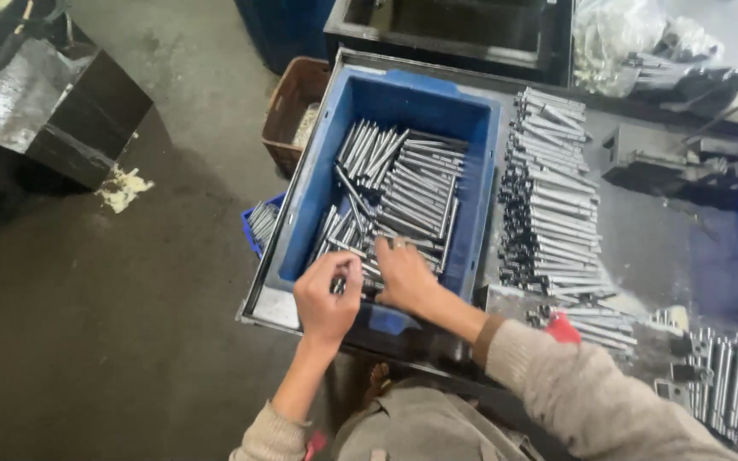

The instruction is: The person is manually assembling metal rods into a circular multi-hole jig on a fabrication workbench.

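A blue plastic bin (471, 128) on the metal bench holds a heap of short grey metal rods (403, 183). My left hand (326, 294) hovers at the bin's near edge with its fingers curled around a few rods. My right hand (403, 273) reaches into the near part of the pile, its fingers pressed down among the rods. Whether it has hold of any rod is hidden by the fingers.
Rods lie stacked in a long row (553, 196) to the right of the bin. More rods (736, 384) lie at the bench's near right. A brown crate (288, 111) and a small blue box (260, 224) stand left of the bench. A dark metal fixture (676, 166) lies at the far right.
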